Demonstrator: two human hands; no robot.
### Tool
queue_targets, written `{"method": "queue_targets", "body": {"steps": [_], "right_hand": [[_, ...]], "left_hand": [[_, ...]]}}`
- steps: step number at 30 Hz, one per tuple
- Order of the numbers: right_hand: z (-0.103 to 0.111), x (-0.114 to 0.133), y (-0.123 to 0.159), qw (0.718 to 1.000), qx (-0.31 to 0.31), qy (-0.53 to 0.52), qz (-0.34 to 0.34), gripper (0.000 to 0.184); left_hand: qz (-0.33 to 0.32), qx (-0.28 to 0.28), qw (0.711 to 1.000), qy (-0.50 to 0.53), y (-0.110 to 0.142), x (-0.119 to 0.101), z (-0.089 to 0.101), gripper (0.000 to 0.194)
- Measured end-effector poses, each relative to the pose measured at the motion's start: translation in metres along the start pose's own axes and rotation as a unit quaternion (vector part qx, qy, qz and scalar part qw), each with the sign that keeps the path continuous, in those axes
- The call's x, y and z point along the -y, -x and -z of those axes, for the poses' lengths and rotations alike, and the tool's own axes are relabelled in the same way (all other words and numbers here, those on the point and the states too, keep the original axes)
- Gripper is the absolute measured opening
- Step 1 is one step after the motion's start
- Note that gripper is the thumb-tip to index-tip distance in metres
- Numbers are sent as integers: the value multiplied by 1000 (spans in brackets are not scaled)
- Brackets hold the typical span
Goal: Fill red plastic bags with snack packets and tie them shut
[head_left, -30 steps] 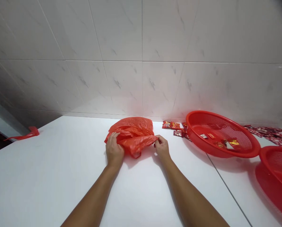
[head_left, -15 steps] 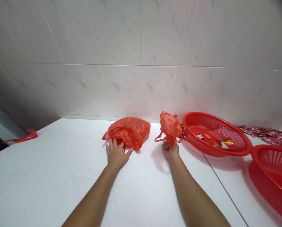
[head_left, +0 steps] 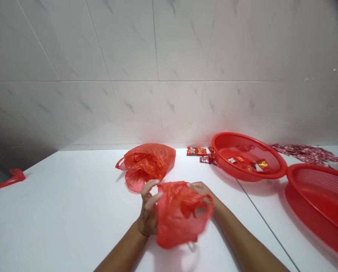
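Between my hands a red plastic bag [head_left: 176,223] is held up above the white table, its handles hanging toward me and blurred. My left hand [head_left: 149,209] pinches the bag's upper left corner, with fingers curled at its edge. My right hand [head_left: 201,189] grips the upper right side; the bag covers part of those fingers. Just beyond my left hand, a second red plastic bag [head_left: 150,162] rests on the table, crumpled and with its mouth facing me.
At right stand a red basket [head_left: 251,175] with a few small packets inside and another red basket [head_left: 318,200]. Small red packets [head_left: 196,151] lie by the wall, more packets [head_left: 307,153] behind the baskets. A red plastic strip [head_left: 13,179] lies on the table's left edge.
My right hand has brought the small bag toward me and left, turning it over. My left hand has left the larger bag and taken hold of the small one. The view has shifted right.
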State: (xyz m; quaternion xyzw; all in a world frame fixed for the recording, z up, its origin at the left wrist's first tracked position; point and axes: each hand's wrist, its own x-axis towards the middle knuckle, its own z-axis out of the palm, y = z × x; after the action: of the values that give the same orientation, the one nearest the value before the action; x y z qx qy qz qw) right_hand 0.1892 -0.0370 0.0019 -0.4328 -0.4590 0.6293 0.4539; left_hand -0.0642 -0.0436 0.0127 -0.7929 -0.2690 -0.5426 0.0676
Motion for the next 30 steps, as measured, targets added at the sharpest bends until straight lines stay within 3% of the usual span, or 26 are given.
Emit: {"method": "queue_targets", "body": {"steps": [3, 7, 9, 12, 13, 15, 17, 19, 22, 25, 27, 30], "right_hand": [[6, 3, 4, 999, -6, 24, -30, 44], [29, 10, -1, 991, -113, 54, -40, 44], [43, 14, -1, 973, -217, 69, 24, 51], [50, 20, 5, 893, -356, 154, 228, 48], [47, 21, 8, 866, -356, 202, 288, 39], [33, 20, 15, 839, -282, 309, 349, 19], [12, 16, 20, 834, -182, 385, 350, 11], [-8, 10, 20, 828, -147, 428, 331, 21], [-23, 2, 14, 813, -184, 465, 298, 47], [-16, -3, 4, 801, -219, 492, 262, 58], [-6, -5, 0, 804, -233, 492, 237, 64], [8, -6, -4, 826, -249, 455, 224, 70]], "left_hand": [[-57, 59, 995, 53, -9, -17, -2, 57], [8, 128, 992, 8, -23, -11, -5, 31], [88, 150, 985, 13, -24, -2, -6, 23], [224, 189, 955, 37, -20, 5, -6, 24], [257, 198, 945, 44, -18, 6, -7, 25], [298, 212, 929, 53, -17, 5, -7, 24], [308, 228, 922, 59, -18, 3, -7, 21], [301, 251, 918, 66, -20, -1, -8, 20], [245, 304, 918, 69, -22, -4, -8, 28], [216, 339, 914, 50, -19, 4, -7, 38], [252, 311, 916, 17, -17, 20, -5, 44], [327, 211, 920, -52, -17, 51, 3, 44]]}}
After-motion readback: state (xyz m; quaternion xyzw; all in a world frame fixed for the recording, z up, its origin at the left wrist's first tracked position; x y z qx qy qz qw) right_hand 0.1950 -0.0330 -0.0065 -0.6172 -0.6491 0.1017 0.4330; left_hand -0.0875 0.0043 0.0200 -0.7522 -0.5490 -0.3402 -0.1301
